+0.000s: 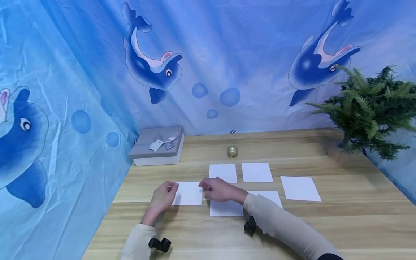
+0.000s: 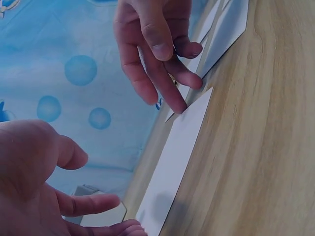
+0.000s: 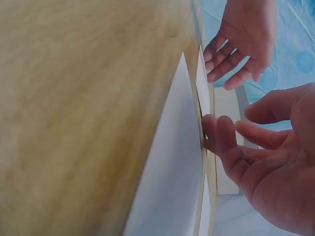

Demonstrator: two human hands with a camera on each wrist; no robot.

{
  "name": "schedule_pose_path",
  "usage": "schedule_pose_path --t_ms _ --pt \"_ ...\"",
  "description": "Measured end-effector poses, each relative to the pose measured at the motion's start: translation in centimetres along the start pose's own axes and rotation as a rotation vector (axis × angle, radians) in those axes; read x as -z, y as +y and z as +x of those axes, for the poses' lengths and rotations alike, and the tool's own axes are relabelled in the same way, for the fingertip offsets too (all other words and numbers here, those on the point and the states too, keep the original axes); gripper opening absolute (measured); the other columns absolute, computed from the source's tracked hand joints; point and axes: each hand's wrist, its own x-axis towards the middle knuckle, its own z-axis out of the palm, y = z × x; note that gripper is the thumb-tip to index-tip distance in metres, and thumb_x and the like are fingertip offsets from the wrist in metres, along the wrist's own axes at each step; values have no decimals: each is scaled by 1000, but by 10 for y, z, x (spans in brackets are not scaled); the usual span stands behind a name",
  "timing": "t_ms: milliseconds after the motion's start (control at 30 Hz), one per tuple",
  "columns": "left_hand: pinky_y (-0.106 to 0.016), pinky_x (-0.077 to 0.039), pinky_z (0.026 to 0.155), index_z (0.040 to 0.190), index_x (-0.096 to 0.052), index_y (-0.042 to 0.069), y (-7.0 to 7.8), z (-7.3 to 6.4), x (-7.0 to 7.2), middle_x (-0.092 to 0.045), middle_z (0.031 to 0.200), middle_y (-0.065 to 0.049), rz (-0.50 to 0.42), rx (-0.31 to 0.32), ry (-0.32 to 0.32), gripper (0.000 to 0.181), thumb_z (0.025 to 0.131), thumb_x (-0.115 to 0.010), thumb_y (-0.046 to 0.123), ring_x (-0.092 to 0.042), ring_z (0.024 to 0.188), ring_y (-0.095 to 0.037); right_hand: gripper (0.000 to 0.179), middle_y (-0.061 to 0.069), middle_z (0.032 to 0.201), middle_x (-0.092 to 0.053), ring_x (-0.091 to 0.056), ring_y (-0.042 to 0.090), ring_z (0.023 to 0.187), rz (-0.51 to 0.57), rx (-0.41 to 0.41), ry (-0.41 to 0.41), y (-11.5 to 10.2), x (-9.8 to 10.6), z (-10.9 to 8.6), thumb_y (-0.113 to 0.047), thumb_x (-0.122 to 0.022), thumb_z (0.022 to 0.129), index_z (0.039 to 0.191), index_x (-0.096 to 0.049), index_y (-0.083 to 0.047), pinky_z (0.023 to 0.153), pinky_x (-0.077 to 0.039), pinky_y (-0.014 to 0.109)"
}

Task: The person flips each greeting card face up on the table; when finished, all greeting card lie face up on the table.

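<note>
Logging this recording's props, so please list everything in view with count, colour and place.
Table: 1, light wood, below everything
Paper sheets: 6, white, middle of the table
Gift box: 1, grey lid, white base, back left
Ball: 1, gold, behind the sheets
Small evergreen: 1, green, back right
Dolphin backdrop: count unclear, blue, behind and left
Sleeves: 2, cream, front
Wrist cameras: 2, black, one per sleeve
Hands: 2, bare, at opposite edges of the leftmost sheet

The head view is bright; soft shadows mark the pale-brown wooden tabletop [image 1: 201, 236], blurred at the right-wrist frame's left.
</note>
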Motion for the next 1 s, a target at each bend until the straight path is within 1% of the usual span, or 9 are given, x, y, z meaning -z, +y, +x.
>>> schedule_pose_path --t_ms 233,367,433,533,600,633,767,900,1000 --pt "-46 -48 89 115 -62 -3 -1 -1 0 -65 109 -17 -96 73 -13 35 100 -50 27 -60 99 -29 31 9 97 -69 -60 12 84 -27 97 38 0 -4 -2 0 -58 88 119 -62 -2 76 -49 22" --pt "-45 -48 89 116 -62 -2 0 -2 -1 -64 110 -16 -120 69 4 35 100 -49 26 -59 100 -28 32 7 98 -66 -59 13 86 -67 89 54 -3 -3 -5 -2 -60 88 119 -62 -5 79 -48 25" --pt "-43 -47 89 116 -62 -2 1 -1 -2 -63 109 -15 -124 63 14 34 100 -49 26 -58 99 -28 33 3 92 -63 -56 12 82 -82 74 57 -5 -3 -5 -3 -60 88 120 -62 -6 78 -46 25" --pt "-43 -47 89 115 -63 -2 2 0 -4 -64 109 -15 -127 51 29 33 100 -50 25 -58 99 -27 35 3 82 -58 -50 11 74 -77 64 59 -8 -2 -5 -2 -60 87 121 -62 -7 75 -44 24" --pt "-44 -47 90 114 -63 -2 3 1 -3 -64 108 -15 -123 47 40 33 100 -50 25 -59 99 -28 35 4 85 -60 -51 11 77 -58 58 65 -9 -2 -6 -1 -59 87 122 -62 -6 75 -45 24" --pt "-45 -47 91 114 -63 -2 3 1 -3 -64 109 -15 -122 44 44 33 100 -50 24 -59 100 -29 34 6 89 -63 -56 13 80 -42 56 73 -9 -2 -6 0 -59 87 121 -63 -6 77 -47 24" --pt "-45 -47 91 113 -64 -1 5 1 -1 -64 109 -16 -139 44 61 31 99 -50 23 -59 100 -29 29 11 110 -69 -66 21 100 15 49 156 -9 -4 -8 5 -55 88 114 -65 -3 85 -53 27" --pt "-34 -47 82 111 -67 1 7 2 1 -66 108 -14 -192 68 81 29 99 -51 22 -58 94 -25 21 11 103 -70 -68 22 95 42 52 279 -7 -5 -7 7 -57 88 104 -69 -2 84 -55 28" --pt "-30 -46 78 113 -68 3 7 2 1 -67 111 -13 -218 85 93 30 98 -50 22 -60 94 -23 19 8 97 -70 -68 20 91 37 61 343 -5 -4 -6 8 -61 87 100 -69 -3 80 -55 25"
